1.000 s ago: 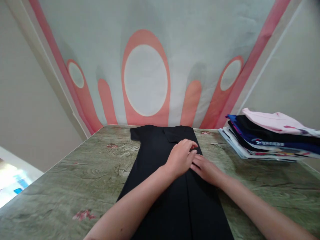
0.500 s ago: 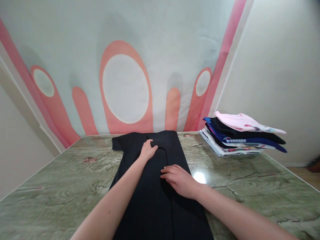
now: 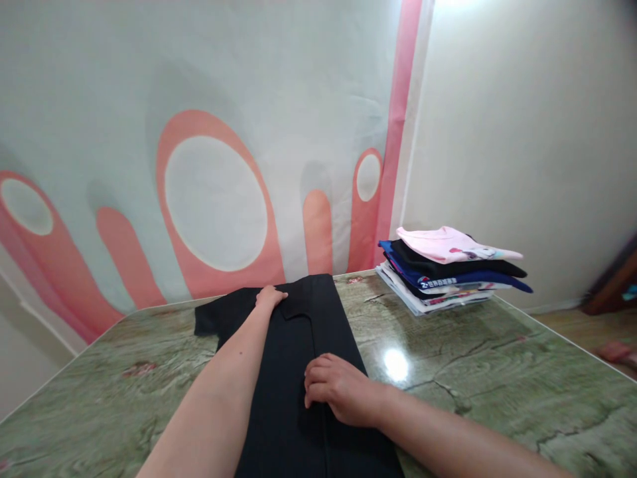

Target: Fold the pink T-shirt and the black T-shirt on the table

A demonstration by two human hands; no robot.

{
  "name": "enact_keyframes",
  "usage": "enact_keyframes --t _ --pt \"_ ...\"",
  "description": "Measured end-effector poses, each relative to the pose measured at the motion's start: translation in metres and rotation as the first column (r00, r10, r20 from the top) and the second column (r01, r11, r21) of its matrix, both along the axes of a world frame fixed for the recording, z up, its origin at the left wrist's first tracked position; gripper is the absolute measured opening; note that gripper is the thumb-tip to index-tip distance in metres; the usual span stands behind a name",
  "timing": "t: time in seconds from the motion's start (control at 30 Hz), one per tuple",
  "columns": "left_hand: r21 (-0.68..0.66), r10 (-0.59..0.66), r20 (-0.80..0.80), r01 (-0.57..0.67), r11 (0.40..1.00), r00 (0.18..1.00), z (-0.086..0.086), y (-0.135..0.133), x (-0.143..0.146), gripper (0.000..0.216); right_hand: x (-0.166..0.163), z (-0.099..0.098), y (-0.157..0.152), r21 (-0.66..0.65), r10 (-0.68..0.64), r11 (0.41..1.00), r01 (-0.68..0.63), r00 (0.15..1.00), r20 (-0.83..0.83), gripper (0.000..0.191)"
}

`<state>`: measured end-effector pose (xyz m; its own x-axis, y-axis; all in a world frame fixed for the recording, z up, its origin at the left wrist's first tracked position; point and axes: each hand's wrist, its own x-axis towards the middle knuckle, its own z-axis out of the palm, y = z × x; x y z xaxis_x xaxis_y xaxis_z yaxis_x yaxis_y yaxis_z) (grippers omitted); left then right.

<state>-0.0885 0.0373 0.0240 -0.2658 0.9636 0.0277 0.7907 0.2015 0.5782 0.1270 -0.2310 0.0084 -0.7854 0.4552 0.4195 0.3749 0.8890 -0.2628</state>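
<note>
A black short-sleeved T-shirt [image 3: 286,372] lies on the table, its right side folded inward in a long strip with a stepped edge near the top. One sleeve sticks out at the upper left. My left hand [image 3: 270,297] rests on the shirt near its far edge, thumb out to the side and fingers partly hidden. Nearer to me, my right hand [image 3: 338,388] is over the folded strip's edge, fingers loosely bent and nothing visible in them. Whether its fingertips touch the cloth I cannot tell.
A stack of folded clothes [image 3: 448,269], pink on top, stands at the table's back right. The glossy, stone-patterned table [image 3: 144,405] meets a wall with a pink and grey backdrop [image 3: 213,199]. A brown object [image 3: 614,282] stands beyond its right edge.
My left hand has moved farther up the shirt toward its far edge. My right hand's fingers have bent more, and it sits a little nearer to me. The camera view has turned right.
</note>
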Motion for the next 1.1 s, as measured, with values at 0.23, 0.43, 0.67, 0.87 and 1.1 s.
enact_keyframes --t 0.23,0.43,0.67,0.87,1.1 --pt "0.11 -0.061 0.063 0.054 0.992 0.996 -0.003 0.004 0.012 0.029 0.0 0.0 0.001 -0.008 -0.029 1.0 0.029 0.999 0.02 0.025" --pt "0.194 -0.156 0.152 0.125 0.973 0.976 0.002 -0.006 0.02 0.058 0.001 -0.002 0.002 0.003 -0.031 1.0 0.031 0.999 0.026 0.024" --pt "0.241 -0.135 0.221 0.08 0.967 0.966 0.008 -0.019 0.017 0.06 0.002 0.001 0.001 0.008 -0.035 0.999 0.034 0.998 0.049 0.019" --pt "0.047 -0.016 0.276 0.003 0.999 0.961 0.002 -0.024 0.018 0.06 0.002 -0.002 0.003 0.014 -0.035 0.999 0.034 0.998 0.059 0.02" --pt "-0.205 0.056 0.283 0.004 0.979 0.958 0.006 -0.013 0.023 0.034 0.003 -0.003 0.002 0.002 -0.036 0.999 0.036 0.999 0.036 0.02"
